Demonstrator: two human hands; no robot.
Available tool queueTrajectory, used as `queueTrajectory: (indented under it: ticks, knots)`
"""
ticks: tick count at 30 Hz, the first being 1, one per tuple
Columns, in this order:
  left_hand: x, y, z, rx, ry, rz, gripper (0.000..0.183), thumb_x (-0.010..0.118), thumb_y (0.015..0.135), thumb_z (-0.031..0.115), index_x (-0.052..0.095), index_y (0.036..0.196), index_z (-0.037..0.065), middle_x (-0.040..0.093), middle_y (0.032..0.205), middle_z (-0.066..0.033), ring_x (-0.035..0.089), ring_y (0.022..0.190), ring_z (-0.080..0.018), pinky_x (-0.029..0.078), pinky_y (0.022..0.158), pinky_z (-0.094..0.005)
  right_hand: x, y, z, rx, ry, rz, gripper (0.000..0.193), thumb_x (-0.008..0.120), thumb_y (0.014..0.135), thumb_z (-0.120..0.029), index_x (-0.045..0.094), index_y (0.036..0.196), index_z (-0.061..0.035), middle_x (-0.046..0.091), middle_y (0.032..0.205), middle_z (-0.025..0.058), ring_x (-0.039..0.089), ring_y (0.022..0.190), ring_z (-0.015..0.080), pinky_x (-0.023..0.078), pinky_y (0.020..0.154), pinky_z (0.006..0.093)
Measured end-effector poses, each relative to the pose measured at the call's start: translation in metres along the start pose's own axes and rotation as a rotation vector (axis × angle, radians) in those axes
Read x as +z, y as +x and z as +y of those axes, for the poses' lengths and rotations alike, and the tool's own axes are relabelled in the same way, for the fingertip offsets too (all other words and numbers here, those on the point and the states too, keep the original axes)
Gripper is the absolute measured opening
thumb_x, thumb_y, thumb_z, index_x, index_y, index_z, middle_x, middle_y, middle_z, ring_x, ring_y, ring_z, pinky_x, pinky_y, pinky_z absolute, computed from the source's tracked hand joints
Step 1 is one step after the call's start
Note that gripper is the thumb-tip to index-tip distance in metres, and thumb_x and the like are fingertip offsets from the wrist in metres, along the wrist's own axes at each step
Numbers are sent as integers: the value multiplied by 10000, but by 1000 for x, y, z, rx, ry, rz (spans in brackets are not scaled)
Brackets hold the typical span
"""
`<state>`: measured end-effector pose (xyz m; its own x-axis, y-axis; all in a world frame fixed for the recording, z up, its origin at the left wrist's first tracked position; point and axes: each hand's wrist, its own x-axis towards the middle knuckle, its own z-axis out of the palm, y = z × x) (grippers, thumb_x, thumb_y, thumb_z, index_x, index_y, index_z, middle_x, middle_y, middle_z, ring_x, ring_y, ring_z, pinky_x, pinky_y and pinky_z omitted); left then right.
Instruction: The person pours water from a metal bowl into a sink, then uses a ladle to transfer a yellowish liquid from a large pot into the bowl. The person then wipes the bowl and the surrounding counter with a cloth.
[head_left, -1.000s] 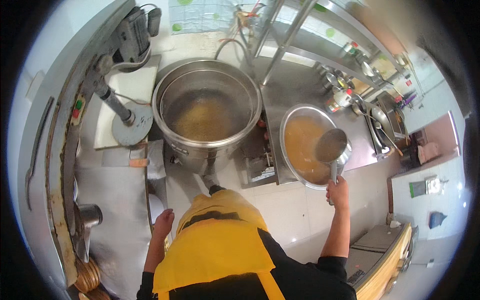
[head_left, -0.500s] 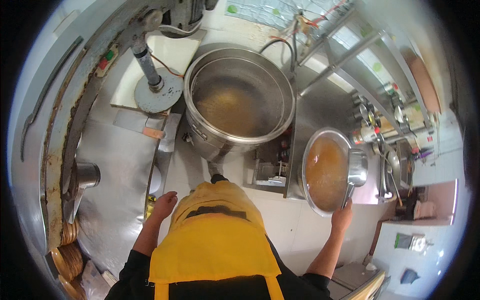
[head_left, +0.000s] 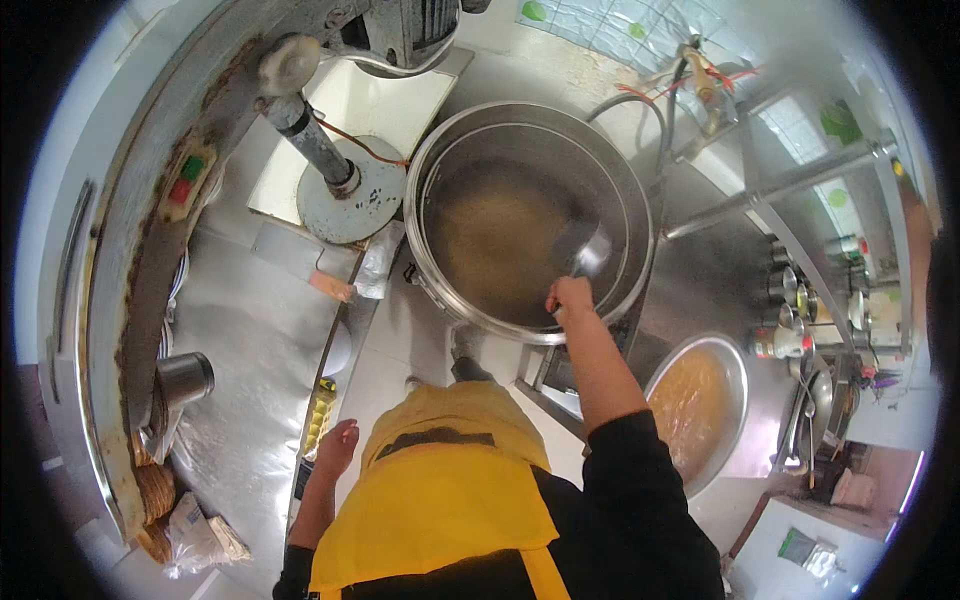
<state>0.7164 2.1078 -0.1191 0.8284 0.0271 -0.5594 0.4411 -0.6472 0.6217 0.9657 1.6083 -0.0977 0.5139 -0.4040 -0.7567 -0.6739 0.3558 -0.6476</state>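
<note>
Head view shows us the fingers of our right hand (head_left: 572, 298) closed together around the handle of a metal ladle (head_left: 597, 255). Its bowl is inside the large steel pot (head_left: 530, 142), toward the pot's right side; we cannot tell whether it touches the brownish liquid (head_left: 490, 230) there. Our left hand (head_left: 338, 447) hangs nearer us than the pot and left of it, fingers loosely curled; whether their tips meet, we cannot tell. Right of the pot and nearer us, we see a steel basin (head_left: 738, 400) of orange-brown liquid (head_left: 690, 405), partly behind our black sleeve (head_left: 635, 470). Just left of the pot, a round grey disc (head_left: 345, 215) sits under a post, and a cleaver (head_left: 330, 287) lies on a steel table (head_left: 240, 350).
</note>
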Motion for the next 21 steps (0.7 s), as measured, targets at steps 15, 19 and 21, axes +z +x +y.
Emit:
queueTrajectory:
  ticks: [15, 19, 21]
  knots:
    - [64, -159, -74, -384, -142, 99, 201, 609, 888, 175, 656, 1051, 66, 677, 1087, -119, 665, 894, -250, 539, 801, -360, 111, 223, 64, -109, -817, 122, 275, 565, 933, -248, 573, 1025, 11, 633, 904, 177, 633, 780, 311, 503, 646, 418]
    - [71, -166, -66, -555, -485, 204, 169, 616, 889, 194, 676, 1007, 89, 669, 1117, -113, 672, 868, -253, 545, 787, -361, 136, 222, 68, -364, -839, 114, 273, 556, 957, -248, 540, 975, 24, 639, 811, 178, 654, 672, 288, 518, 574, 388]
    - [61, -152, -77, -411, -287, 143, 174, 611, 896, 204, 676, 1001, 81, 665, 1127, -118, 673, 884, -255, 545, 792, -362, 131, 225, 79, -580, -861, 0, 235, 529, 969, -230, 534, 980, 4, 615, 742, 138, 616, 601, 258, 492, 511, 368]
